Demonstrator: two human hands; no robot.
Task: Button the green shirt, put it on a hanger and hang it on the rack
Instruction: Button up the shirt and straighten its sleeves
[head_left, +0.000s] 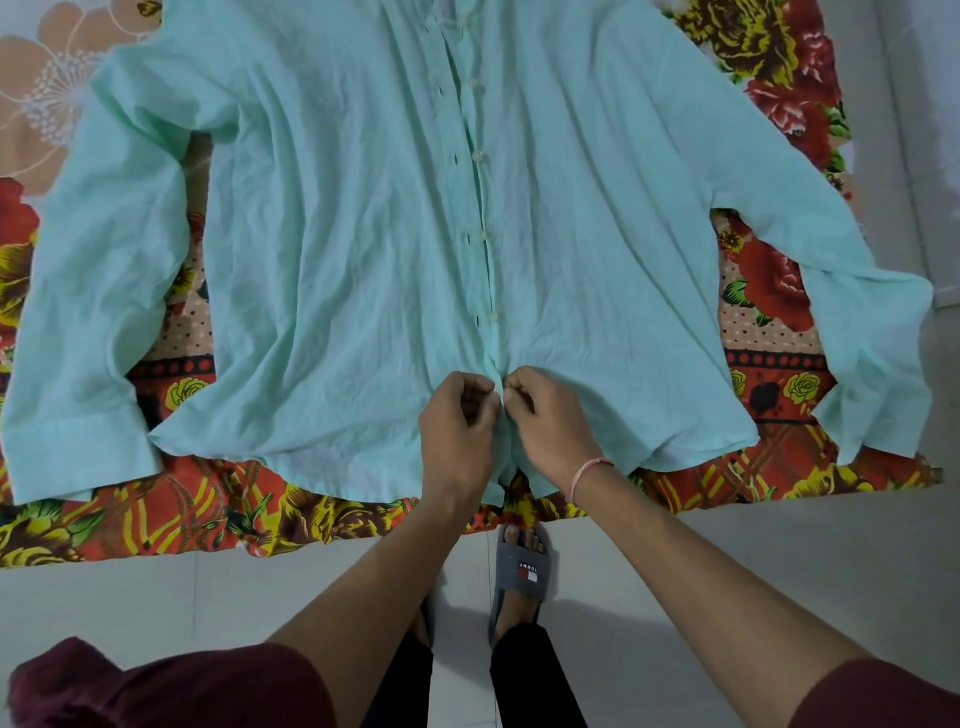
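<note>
Both hands, left (457, 421) and right (550, 415), pinched the shirt (337, 234) placket at the lowest button; upper buttons looked undone, no hanger in sight.

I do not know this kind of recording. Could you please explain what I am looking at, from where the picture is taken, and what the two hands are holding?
There is no machine here. A person wears a camera on the head, so you look down at their own arms. A green shirt lies flat, front up, on a flowered sheet. The left hand and the right hand meet at the shirt's front opening near the hem, pinching the two edges together with the fingers, apparently at the lowest button. Buttons run up the middle above. Below, a foot in a grey sandal stands on the tiled floor.
</note>
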